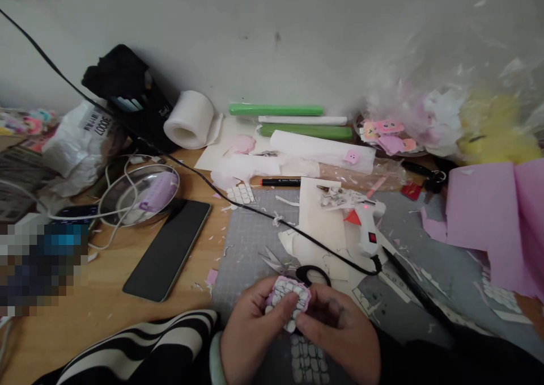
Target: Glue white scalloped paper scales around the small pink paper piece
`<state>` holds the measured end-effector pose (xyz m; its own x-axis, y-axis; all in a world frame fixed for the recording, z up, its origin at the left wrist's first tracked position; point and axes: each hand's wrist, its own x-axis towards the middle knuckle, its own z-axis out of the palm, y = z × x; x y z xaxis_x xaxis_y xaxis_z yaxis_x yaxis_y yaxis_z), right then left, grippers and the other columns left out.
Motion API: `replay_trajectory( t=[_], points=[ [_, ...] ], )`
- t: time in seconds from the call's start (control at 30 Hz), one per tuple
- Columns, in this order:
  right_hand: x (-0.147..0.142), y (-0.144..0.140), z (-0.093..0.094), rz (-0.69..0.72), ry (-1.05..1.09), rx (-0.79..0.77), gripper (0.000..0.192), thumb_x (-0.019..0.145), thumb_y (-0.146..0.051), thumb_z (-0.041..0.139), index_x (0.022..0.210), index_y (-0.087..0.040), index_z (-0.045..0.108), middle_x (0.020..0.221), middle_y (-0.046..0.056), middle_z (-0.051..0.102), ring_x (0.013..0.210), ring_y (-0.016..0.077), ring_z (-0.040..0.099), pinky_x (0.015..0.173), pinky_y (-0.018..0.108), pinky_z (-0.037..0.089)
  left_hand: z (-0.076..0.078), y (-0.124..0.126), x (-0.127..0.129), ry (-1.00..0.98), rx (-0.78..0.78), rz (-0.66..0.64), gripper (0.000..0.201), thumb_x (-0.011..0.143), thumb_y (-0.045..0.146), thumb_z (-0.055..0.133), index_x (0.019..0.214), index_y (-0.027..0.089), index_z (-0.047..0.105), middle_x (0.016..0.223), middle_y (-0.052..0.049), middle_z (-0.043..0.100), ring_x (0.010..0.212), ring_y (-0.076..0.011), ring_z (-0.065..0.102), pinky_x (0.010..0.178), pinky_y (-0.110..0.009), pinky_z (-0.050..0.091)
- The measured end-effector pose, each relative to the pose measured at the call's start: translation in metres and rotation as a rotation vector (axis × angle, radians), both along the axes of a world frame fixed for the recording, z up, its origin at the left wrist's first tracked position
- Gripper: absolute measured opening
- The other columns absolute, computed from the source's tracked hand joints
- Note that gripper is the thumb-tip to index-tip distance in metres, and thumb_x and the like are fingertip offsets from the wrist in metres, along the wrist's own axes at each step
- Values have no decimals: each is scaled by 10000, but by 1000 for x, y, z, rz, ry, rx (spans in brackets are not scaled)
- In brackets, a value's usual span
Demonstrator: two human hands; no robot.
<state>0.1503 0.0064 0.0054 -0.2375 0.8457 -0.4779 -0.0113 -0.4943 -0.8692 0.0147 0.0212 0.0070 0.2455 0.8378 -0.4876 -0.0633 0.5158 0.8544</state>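
Observation:
Between my two hands is a small craft piece (281, 287) with a white stone pattern outlined in dark lines and a pink scalloped edge. My left hand (250, 328) is closed on its left side, the thumb lying across the front. My right hand (344, 331) pinches its lower right side; its fingers behind the piece are partly hidden. Just beyond the hands, scissors (314, 273) with black handles lie on the grey cutting mat (250, 249). Below the hands is another stone-patterned piece (308, 359).
A white hot glue gun (369, 235) stands on paper at right, its black cord crossing leftward. At left are a phone (168, 252) and a metal bowl (114, 203). A paper roll (190, 119) is by the wall; pink felt sheets (480, 209) are at right.

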Motion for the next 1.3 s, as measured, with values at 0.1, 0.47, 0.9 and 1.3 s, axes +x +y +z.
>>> replay_trajectory(
  t=[0.1, 0.47, 0.9, 1.3],
  points=[
    [8, 6, 0, 50, 96, -108, 161, 624, -291, 545, 690, -148, 513, 518, -49, 505, 355, 36, 384, 349, 166, 297, 0, 2, -4, -41, -32, -27, 227, 673, 361, 645, 652, 139, 606, 508, 45, 498, 452, -65, 378, 434, -159, 329],
    [17, 11, -7, 22, 226, -197, 259, 664, -359, 630, 722, -114, 573, 502, -45, 558, 301, 15, 434, 294, 120, 354, 5, 5, -8, -52, -38, -144, 211, 687, 325, 618, 611, 135, 566, 512, 33, 498, 463, -72, 389, 453, -172, 330],
    [18, 13, -6, 95, 223, -246, 285, 623, -368, 664, 712, -107, 594, 492, -27, 575, 314, 18, 440, 309, 123, 357, 8, 5, -9, 105, 37, -238, 153, 694, 269, 518, 601, 151, 493, 507, 48, 415, 474, -85, 345, 448, -196, 301],
    [16, 8, -4, 92, 120, -232, 240, 611, -319, 656, 700, -109, 580, 474, -45, 544, 308, 9, 401, 308, 124, 329, 8, 4, -9, 232, 105, -281, 178, 696, 293, 482, 593, 148, 485, 542, 22, 415, 527, -112, 361, 496, -221, 320]
  ],
)
